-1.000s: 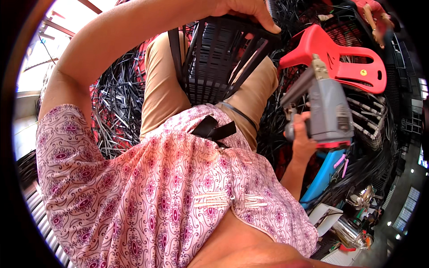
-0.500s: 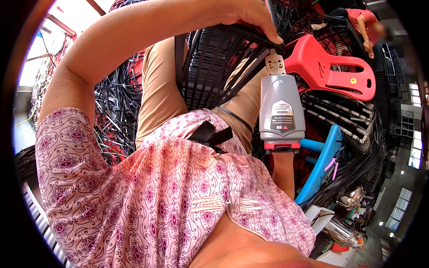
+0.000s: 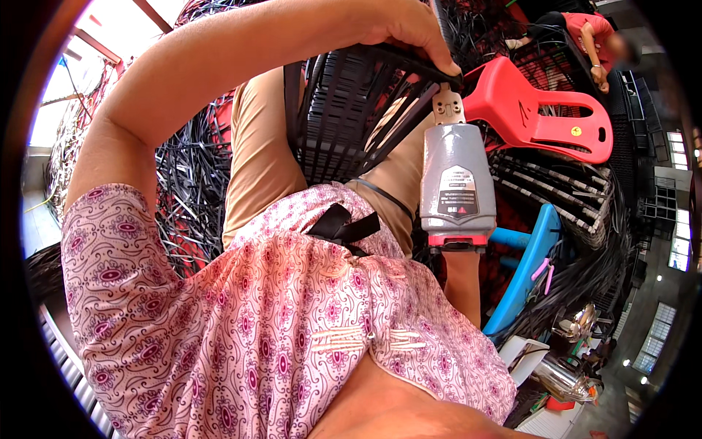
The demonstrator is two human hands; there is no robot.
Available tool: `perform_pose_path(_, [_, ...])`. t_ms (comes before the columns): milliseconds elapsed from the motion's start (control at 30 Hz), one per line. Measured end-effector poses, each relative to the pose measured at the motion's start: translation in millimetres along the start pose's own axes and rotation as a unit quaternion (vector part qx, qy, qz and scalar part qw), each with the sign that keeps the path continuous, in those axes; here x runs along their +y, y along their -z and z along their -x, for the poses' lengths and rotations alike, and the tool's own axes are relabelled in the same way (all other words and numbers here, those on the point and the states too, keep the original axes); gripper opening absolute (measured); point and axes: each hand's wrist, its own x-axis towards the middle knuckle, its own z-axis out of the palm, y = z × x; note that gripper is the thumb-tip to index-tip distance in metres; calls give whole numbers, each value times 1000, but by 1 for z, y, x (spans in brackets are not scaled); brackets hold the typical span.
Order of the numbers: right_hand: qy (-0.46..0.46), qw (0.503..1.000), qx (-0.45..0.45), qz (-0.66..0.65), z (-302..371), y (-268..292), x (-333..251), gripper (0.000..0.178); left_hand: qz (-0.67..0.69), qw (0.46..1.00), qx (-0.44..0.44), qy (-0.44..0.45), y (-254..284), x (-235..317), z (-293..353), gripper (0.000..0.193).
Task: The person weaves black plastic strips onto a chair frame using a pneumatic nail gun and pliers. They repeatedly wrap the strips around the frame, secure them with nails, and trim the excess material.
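My left hand [image 3: 424, 33] reaches over from the upper left and grips the rim of a black woven plastic-strip basket [image 3: 340, 110]. That basket rests between my knees, with loose strip ends slanting along its right side. My right hand holds a grey handheld power tool [image 3: 458, 183] with a red band at its bottom; the fingers are hidden behind its body. The tool's slim metal head [image 3: 447, 106] is at the basket's rim, just below the fingertips of my left hand. Whether it touches the strips, I cannot tell.
Right of the tool stands a red plastic stool chair [image 3: 541, 110], with a blue stool [image 3: 523, 278] lower down. Black strips [image 3: 191, 175] lie heaped on the left. A black-and-white woven basket [image 3: 559, 190] lies under the red chair. Another person [image 3: 589, 33] sits at the upper right.
The grey tool has shifted very slightly left along with my right arm. My left hand keeps its grip on the basket rim.
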Motion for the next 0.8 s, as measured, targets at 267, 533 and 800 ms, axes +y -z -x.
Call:
perform_pose_path(267, [-26,998,19,-45,3,-2,-4,65,24,999,-4,38,3,-1,-4,27])
perform_pose_path(533, [66,993,-2,100,-29,16,-29,59,20,999,10,44,0,1,-2,28])
perform_pose_path(800, [32,993,-38,108,-30,27,-32,61,12,999,9,45,1,1,-5,27])
